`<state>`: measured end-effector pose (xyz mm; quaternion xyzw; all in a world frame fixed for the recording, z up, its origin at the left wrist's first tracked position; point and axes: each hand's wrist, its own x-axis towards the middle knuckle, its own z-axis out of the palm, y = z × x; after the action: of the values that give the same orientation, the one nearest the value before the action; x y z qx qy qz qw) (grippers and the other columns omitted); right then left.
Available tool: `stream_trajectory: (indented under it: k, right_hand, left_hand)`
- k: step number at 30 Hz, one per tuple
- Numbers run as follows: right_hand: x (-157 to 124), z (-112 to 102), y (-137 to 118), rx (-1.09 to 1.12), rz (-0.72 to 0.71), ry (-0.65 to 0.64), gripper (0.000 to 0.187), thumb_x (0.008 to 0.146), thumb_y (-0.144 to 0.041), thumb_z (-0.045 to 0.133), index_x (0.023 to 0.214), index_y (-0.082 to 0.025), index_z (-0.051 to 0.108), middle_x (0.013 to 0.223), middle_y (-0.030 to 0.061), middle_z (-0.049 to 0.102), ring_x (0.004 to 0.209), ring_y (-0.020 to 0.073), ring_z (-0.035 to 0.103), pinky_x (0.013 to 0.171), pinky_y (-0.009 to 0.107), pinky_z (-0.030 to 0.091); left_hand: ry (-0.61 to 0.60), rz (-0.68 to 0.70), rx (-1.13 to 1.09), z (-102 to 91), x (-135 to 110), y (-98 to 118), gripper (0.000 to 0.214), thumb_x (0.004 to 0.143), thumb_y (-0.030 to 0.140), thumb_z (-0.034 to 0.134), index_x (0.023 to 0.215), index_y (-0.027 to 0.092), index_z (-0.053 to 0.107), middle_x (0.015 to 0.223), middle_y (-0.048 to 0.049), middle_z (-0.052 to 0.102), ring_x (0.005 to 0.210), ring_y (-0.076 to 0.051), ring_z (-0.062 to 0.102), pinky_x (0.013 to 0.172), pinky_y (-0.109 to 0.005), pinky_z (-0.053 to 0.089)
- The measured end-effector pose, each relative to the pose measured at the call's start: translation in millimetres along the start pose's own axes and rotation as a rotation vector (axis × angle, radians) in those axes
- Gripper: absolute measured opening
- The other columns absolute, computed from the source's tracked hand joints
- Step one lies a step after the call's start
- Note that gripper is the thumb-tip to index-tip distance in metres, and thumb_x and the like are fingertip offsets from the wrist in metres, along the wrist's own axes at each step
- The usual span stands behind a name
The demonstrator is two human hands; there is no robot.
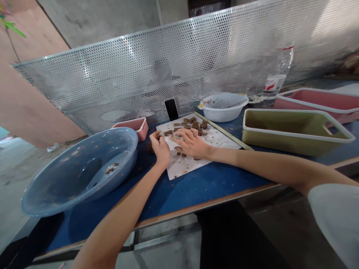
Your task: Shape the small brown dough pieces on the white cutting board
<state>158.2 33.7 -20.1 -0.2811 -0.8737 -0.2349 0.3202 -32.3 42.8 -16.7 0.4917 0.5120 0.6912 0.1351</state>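
Note:
A white cutting board [218, 139] lies on the blue table, with several small brown pieces [193, 123] scattered over its far half. My right hand [189, 142] rests palm down on the board, fingers stretched out flat over some of the pieces. At the board's left edge my left hand [159, 146] is curled, its fingertips closed on a brown piece. A few more brown bits lie under and beside my right hand.
A large blue basin [56, 186] sits at the left with crumbs inside. Behind the board are a small pink box [138, 125], a black phone [171, 109] and a white bowl [224, 114]. Green [294, 140] and pink [316, 102] trays stand right, before a perforated metal screen [112, 74].

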Motion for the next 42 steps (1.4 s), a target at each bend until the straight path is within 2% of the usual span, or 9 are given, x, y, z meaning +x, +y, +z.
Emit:
stream_trajectory:
  k: [5,8,11,14,17,21,28,32,42]
  right_hand:
    - [11,-14,10,0.152,0.281,0.058,0.044,0.12,-0.036,0.035,0.151,-0.023,0.063,0.141,0.0168,0.067,0.134,0.0356,0.051,0.112,0.055,0.037]
    - [15,-31,25,0.26,0.351,0.02,0.036,0.117,-0.035,0.04,0.136,-0.022,0.068,0.13,0.0151,0.069,0.127,0.0353,0.052,0.108,0.055,0.039]
    - [5,-50,39,0.384,0.197,-0.167,0.029,0.113,-0.039,0.049,0.116,-0.023,0.073,0.122,0.0126,0.068,0.122,0.0335,0.055,0.107,0.055,0.04]
    - [-15,-63,48,0.489,0.04,-0.306,0.034,0.107,-0.054,0.062,0.122,-0.026,0.075,0.133,0.0129,0.065,0.129,0.0349,0.052,0.111,0.055,0.041]
    - [-36,-66,51,0.448,-0.041,-0.356,0.046,0.103,-0.059,0.07,0.132,-0.024,0.073,0.138,0.0156,0.064,0.131,0.0367,0.051,0.111,0.056,0.04]
    - [-50,-64,52,0.301,-0.143,-0.35,0.038,0.105,-0.056,0.068,0.116,-0.02,0.076,0.126,0.0158,0.067,0.122,0.0355,0.053,0.105,0.054,0.038]
    - [-48,-68,43,0.216,-0.095,-0.308,0.036,0.107,-0.053,0.066,0.097,-0.019,0.075,0.112,0.0141,0.069,0.115,0.0337,0.052,0.098,0.049,0.035]
    - [-48,-74,38,0.163,-0.115,-0.342,0.027,0.105,-0.043,0.064,0.102,-0.018,0.073,0.116,0.0175,0.068,0.113,0.0345,0.052,0.095,0.05,0.036]
    - [-47,-72,33,0.181,-0.082,-0.395,0.027,0.106,-0.042,0.064,0.107,-0.016,0.071,0.121,0.0191,0.068,0.116,0.0364,0.053,0.099,0.054,0.04]
  left_hand:
    - [-0.004,-0.008,0.012,-0.1,0,4,0.021,0.092,0.015,0.052,0.111,0.024,0.056,0.107,-0.0054,0.066,0.101,-0.023,0.064,0.1,-0.037,0.052]
    - [-0.023,-0.032,0.017,0.2,0,6,0.02,0.092,0.015,0.052,0.109,0.024,0.057,0.108,-0.0062,0.068,0.103,-0.024,0.065,0.103,-0.039,0.052]
    - [-0.046,-0.051,0.015,0.6,-2,9,0.019,0.093,0.014,0.051,0.108,0.024,0.058,0.111,-0.0069,0.069,0.106,-0.025,0.067,0.104,-0.039,0.051]
    - [-0.061,-0.056,0.016,0.8,-5,10,0.02,0.094,0.015,0.051,0.109,0.024,0.059,0.111,-0.0067,0.07,0.106,-0.025,0.067,0.103,-0.039,0.052]
    - [-0.08,-0.051,0.017,0.6,-8,10,0.019,0.093,0.014,0.052,0.109,0.024,0.059,0.109,-0.0062,0.07,0.105,-0.024,0.067,0.101,-0.038,0.052]
    - [-0.09,-0.041,0.022,-0.5,-9,8,0.021,0.093,0.013,0.053,0.11,0.024,0.06,0.108,-0.005,0.07,0.102,-0.023,0.067,0.098,-0.037,0.052]
    - [-0.116,-0.007,0.037,-2.3,-9,8,0.021,0.094,0.013,0.055,0.111,0.024,0.06,0.106,-0.0038,0.069,0.099,-0.021,0.066,0.094,-0.035,0.051]
    - [-0.119,-0.003,0.043,-2.4,-9,11,0.019,0.094,0.013,0.055,0.109,0.024,0.06,0.106,-0.0041,0.069,0.1,-0.022,0.065,0.096,-0.035,0.051]
    - [-0.128,-0.01,0.023,-0.9,-12,12,0.021,0.094,0.012,0.055,0.11,0.024,0.061,0.106,-0.0038,0.068,0.099,-0.022,0.065,0.095,-0.035,0.05]
